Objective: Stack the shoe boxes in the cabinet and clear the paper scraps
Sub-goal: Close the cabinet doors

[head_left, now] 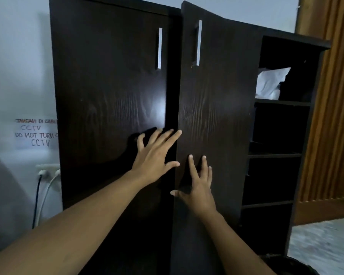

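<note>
Both flat hands, left hand (154, 155) and right hand (199, 185), press cabinet doors (216, 96).

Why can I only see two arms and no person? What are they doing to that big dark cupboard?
The camera sits on the person's head and looks forward and down, so you see only their own arms. There is just this one picture. The left hand lies flat, fingers spread, on the left door, which looks shut. The right hand lies flat on the right door, which stands a little open. Neither hand holds anything. Beside the doors are open shelves. In the top compartment lies crumpled white paper. No shoe boxes show.
</note>
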The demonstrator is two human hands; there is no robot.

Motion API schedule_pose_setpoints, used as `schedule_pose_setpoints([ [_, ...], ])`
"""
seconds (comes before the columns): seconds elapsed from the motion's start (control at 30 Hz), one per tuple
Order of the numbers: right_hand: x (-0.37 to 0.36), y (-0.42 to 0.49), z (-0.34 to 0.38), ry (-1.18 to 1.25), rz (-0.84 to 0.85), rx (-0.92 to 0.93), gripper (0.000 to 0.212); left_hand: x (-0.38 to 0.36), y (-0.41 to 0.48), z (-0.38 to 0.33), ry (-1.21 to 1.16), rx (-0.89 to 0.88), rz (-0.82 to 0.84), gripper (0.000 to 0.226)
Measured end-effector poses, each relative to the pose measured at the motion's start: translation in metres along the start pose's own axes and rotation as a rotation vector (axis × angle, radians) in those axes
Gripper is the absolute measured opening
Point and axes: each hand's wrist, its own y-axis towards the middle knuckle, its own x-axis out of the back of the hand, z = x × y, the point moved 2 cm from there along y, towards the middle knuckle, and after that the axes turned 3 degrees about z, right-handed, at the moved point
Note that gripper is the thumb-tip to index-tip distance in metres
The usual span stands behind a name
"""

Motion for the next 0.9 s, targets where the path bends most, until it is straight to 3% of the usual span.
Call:
schedule_pose_setpoints([
  [0.27,-0.038,0.038,-0.003,-0.146,0.008,-0.059,0.119,-0.033,0.033,0.029,0.217,0.119,0.051,0.097],
  [0.7,-0.048,0.053,-0.012,-0.154,-0.038,-0.063,0.119,-0.06,0.043,0.047,0.278,0.06,0.017,0.099],
  [0.9,-0.054,0.048,-0.017,-0.146,-0.058,-0.051,0.119,-0.064,0.038,0.049,0.211,0.097,0.096,0.082],
])
